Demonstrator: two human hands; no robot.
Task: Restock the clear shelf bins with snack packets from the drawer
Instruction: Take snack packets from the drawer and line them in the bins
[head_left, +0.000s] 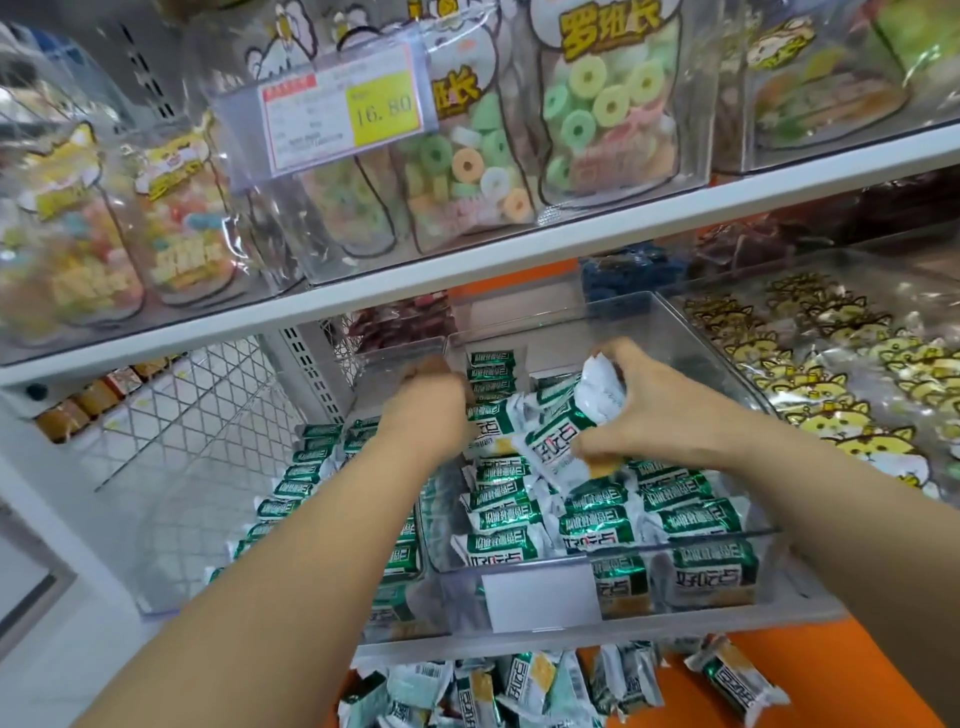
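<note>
Where both arms reach: clear bin (649, 332) on the lower shelf, its floor lined with rows of green-and-white snack packets (597, 519).
Drawer (769, 670): orange, open below the bin, with loose packets (519, 691) of the same kind heaped inside.
Arms: bare forearms stretched forward, converging over the bin.
Right hand (639, 410): thumb and fingers curled round a small bunch of held packets (556, 447), above the rows.
Left hand (431, 395): knuckles up at the bin's back-left corner, fingers bent down among the packets. Whether it grips one cannot be told.

Bright even light; glare on plastic; edges warped, blurry.
</note>
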